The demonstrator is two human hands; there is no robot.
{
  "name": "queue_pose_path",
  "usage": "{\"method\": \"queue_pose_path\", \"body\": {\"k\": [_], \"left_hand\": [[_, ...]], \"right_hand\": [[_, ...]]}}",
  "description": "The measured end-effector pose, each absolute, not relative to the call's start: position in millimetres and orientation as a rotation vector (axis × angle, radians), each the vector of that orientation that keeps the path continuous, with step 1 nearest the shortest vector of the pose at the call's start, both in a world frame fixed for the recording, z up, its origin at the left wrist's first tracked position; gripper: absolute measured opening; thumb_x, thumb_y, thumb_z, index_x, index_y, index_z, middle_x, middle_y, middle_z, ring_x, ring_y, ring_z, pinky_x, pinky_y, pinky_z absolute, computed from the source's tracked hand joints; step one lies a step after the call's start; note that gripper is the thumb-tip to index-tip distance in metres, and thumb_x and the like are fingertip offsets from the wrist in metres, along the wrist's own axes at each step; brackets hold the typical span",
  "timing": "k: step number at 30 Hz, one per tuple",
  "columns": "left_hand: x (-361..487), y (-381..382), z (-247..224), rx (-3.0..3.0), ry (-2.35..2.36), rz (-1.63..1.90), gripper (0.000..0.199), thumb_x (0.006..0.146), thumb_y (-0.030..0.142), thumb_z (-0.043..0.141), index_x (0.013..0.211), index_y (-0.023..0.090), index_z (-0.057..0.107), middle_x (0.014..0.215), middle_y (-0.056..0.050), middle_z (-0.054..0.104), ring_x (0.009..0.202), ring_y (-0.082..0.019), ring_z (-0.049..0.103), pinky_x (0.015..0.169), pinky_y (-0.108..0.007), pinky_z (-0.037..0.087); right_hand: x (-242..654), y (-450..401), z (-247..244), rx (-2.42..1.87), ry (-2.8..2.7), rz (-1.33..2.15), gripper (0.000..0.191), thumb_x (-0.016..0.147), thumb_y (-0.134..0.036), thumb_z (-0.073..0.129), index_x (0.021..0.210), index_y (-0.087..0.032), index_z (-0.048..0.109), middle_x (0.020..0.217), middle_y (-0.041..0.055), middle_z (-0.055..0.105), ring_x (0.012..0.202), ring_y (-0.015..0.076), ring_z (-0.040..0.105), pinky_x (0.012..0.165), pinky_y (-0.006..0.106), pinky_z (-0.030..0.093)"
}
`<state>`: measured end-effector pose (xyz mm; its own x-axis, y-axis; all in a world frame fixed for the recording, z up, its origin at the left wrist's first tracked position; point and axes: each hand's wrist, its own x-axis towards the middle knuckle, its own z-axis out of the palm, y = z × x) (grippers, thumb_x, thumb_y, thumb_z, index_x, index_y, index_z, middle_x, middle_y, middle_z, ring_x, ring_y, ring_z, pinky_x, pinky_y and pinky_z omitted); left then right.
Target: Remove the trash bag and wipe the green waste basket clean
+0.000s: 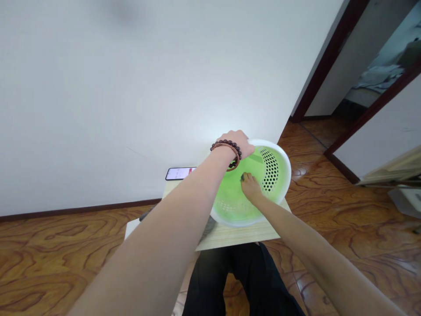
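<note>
A round draining basket [285, 163], white at the rim and light green inside with rows of holes, stands on a small pale wooden table [226, 237]. My left hand [239, 141] is closed at its far left edge, fingers bent over the rim and mostly turned from view. Dark beads and a brown band circle that wrist. Inside the basket, my right hand [251, 186] is closed low near the green bottom. A small dark grey thing [242, 177] shows at its fingertips, too small to name.
A phone [177, 174] with a lit screen lies on the table's far left, against the white wall [131, 87]. Some grey cloth-like material [208, 228] is partly hidden under my left forearm. To the right are wood flooring [315, 193] and a dark-framed doorway [324, 61].
</note>
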<state>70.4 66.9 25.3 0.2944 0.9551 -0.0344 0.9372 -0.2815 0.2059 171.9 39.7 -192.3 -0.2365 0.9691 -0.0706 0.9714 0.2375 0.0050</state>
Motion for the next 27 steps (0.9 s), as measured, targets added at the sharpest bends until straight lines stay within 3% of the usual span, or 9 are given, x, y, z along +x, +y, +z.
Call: {"method": "queue_pose_path", "body": {"k": [5,7,12,17,20,23,27], "left_hand": [[75,70,21,2.357,1.743,0.153,0.046,0.069,0.045,0.050,0.108,0.026,0.064,0.103,-0.009,0.065,0.088,-0.023,0.061,0.072,-0.031,0.048],[74,70,21,2.361,1.747,0.143,0.045,0.069,0.045,0.050,0.107,0.026,0.064,0.103,-0.009,0.065,0.087,-0.024,0.061,0.071,-0.032,0.049],[72,68,24,2.353,1.771,0.116,0.046,0.069,0.044,0.050,0.108,0.026,0.064,0.106,-0.010,0.065,0.089,-0.025,0.061,0.072,-0.035,0.049],[73,68,24,2.334,1.750,0.131,0.046,0.070,0.043,0.051,0.110,0.027,0.063,0.103,-0.009,0.066,0.090,-0.024,0.060,0.072,-0.032,0.048],[71,67,24,2.336,1.749,0.121,0.043,0.070,0.040,0.052,0.108,0.026,0.065,0.100,-0.010,0.067,0.089,-0.024,0.061,0.072,-0.032,0.047],[68,65,26,2.352,1.747,0.128,0.042,0.068,0.039,0.053,0.106,0.026,0.066,0.099,-0.010,0.067,0.089,-0.025,0.061,0.071,-0.033,0.047],[67,64,27,2.341,1.749,0.138,0.041,0.067,0.039,0.053,0.104,0.028,0.067,0.100,-0.010,0.067,0.090,-0.027,0.061,0.071,-0.035,0.048]], "right_hand": [[115,50,-210,1.817,2.436,-0.257,0.028,0.082,-0.005,0.042,0.096,-0.008,0.067,0.096,0.0159,0.065,0.088,0.0205,0.057,0.080,0.029,0.040],[96,50,-213,1.785,2.470,-0.298,0.032,0.083,-0.004,0.040,0.104,-0.010,0.064,0.099,0.0135,0.066,0.085,0.0187,0.058,0.077,0.027,0.040],[141,52,-193,1.705,2.501,-0.281,0.030,0.085,-0.006,0.040,0.099,-0.010,0.066,0.097,0.0151,0.066,0.092,0.0208,0.057,0.079,0.028,0.041],[208,60,-168,1.735,2.531,-0.046,0.034,0.085,-0.003,0.036,0.096,-0.003,0.068,0.116,0.0239,0.056,0.119,0.0291,0.039,0.095,0.038,0.031],[182,47,-177,1.832,2.496,-0.158,0.035,0.084,-0.001,0.034,0.100,-0.003,0.066,0.113,0.0227,0.058,0.113,0.0266,0.046,0.092,0.036,0.034],[128,29,-195,1.805,2.504,-0.293,0.033,0.089,-0.009,0.036,0.103,-0.013,0.065,0.106,0.0116,0.064,0.093,0.0184,0.058,0.083,0.027,0.039],[111,23,-194,1.784,2.523,-0.349,0.034,0.091,-0.013,0.035,0.108,-0.018,0.064,0.104,0.0068,0.067,0.092,0.0165,0.059,0.079,0.024,0.040]]}}
